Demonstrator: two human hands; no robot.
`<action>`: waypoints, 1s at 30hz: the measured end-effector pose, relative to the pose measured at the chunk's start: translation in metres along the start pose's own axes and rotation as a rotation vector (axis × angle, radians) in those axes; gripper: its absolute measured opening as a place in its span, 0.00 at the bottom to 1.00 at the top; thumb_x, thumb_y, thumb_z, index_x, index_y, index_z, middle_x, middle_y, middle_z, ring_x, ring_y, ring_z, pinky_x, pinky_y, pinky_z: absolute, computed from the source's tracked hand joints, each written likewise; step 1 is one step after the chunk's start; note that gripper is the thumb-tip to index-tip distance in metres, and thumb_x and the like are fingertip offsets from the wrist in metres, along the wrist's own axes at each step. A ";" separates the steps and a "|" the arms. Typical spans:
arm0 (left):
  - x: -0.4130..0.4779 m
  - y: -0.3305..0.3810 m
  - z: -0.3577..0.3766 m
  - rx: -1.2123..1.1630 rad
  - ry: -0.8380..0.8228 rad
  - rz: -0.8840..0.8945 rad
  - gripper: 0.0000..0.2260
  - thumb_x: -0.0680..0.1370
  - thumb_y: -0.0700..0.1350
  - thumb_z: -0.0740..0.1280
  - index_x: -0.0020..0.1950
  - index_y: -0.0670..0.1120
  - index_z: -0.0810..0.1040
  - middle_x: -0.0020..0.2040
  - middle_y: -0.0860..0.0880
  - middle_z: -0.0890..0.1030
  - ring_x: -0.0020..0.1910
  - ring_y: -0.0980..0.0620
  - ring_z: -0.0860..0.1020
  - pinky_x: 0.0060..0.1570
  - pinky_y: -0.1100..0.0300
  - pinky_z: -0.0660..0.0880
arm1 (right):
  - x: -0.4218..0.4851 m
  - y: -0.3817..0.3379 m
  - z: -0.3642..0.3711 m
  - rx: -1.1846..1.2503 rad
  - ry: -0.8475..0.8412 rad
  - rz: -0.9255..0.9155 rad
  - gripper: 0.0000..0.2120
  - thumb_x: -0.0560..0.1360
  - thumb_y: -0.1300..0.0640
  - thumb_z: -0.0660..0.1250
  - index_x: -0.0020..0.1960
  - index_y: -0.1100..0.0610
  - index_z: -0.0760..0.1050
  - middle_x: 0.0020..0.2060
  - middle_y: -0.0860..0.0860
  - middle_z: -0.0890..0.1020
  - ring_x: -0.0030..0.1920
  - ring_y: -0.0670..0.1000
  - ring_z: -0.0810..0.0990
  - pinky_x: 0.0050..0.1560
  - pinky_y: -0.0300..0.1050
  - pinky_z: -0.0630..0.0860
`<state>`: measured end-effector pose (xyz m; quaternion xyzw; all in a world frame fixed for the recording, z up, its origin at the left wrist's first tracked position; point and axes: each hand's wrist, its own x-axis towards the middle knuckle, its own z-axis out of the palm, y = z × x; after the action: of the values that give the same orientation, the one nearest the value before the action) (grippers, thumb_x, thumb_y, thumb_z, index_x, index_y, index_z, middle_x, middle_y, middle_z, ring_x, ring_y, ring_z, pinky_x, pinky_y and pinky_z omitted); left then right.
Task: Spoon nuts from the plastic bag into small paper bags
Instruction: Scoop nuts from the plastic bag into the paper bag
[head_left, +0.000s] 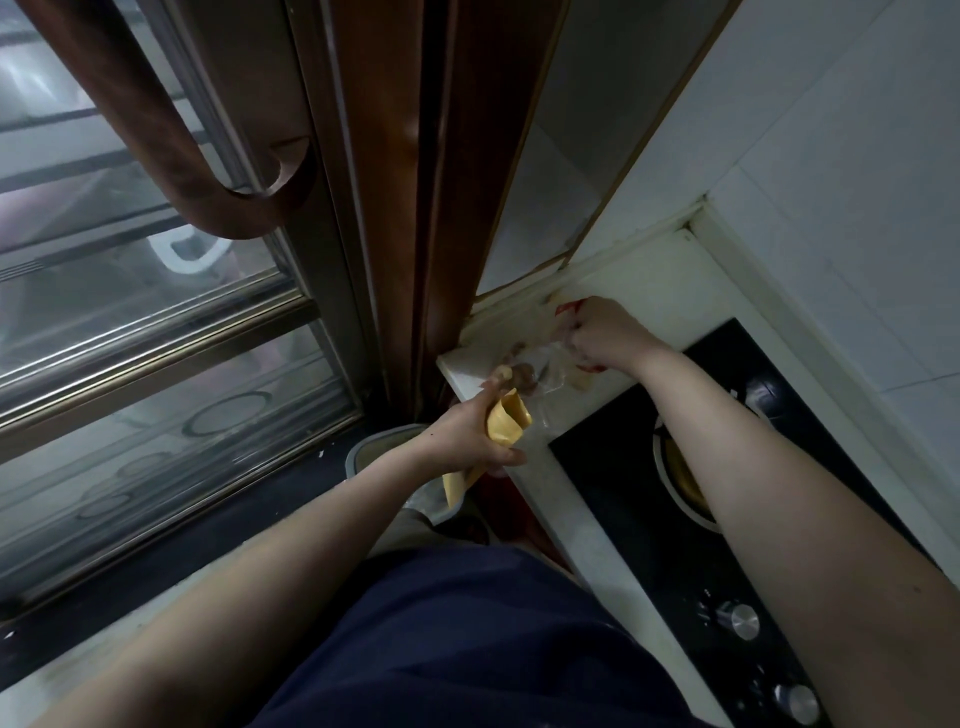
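One small paper bag (506, 423) is in play, mouth up, gripped by the left hand (470, 434) at the tabletop (524, 480) corner. Right hand (605, 332) curls inside the clear plastic bag (540, 371) just beyond; whether it holds a spoon is hidden. Filling looks barely begun, with nuts only dimly visible.

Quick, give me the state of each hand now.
Left hand: holding the paper bag.
Right hand: closed, gripping the plastic bag.
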<state>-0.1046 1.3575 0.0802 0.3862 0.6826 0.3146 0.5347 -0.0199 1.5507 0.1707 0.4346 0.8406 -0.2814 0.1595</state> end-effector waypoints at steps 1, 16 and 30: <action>0.001 0.000 0.000 -0.013 -0.003 0.001 0.45 0.67 0.48 0.80 0.78 0.53 0.58 0.54 0.60 0.71 0.39 0.75 0.75 0.33 0.80 0.70 | -0.002 -0.001 -0.003 -0.002 0.009 -0.005 0.14 0.73 0.67 0.58 0.29 0.58 0.70 0.26 0.49 0.71 0.28 0.47 0.70 0.19 0.28 0.61; -0.005 0.009 -0.003 0.018 0.074 0.025 0.37 0.67 0.51 0.79 0.71 0.53 0.65 0.53 0.57 0.75 0.43 0.66 0.77 0.34 0.79 0.71 | -0.024 0.005 -0.035 0.430 0.103 0.151 0.07 0.76 0.57 0.67 0.43 0.60 0.80 0.26 0.51 0.74 0.25 0.47 0.67 0.25 0.37 0.62; -0.014 0.018 -0.002 0.037 0.152 0.074 0.34 0.67 0.53 0.79 0.68 0.53 0.68 0.54 0.56 0.76 0.51 0.60 0.75 0.45 0.67 0.71 | -0.034 0.039 -0.043 0.935 0.119 0.265 0.06 0.75 0.61 0.68 0.41 0.61 0.77 0.22 0.50 0.69 0.20 0.44 0.60 0.19 0.34 0.53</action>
<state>-0.1019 1.3543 0.1025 0.3958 0.7122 0.3501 0.4621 0.0306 1.5739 0.2092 0.5784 0.5692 -0.5805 -0.0666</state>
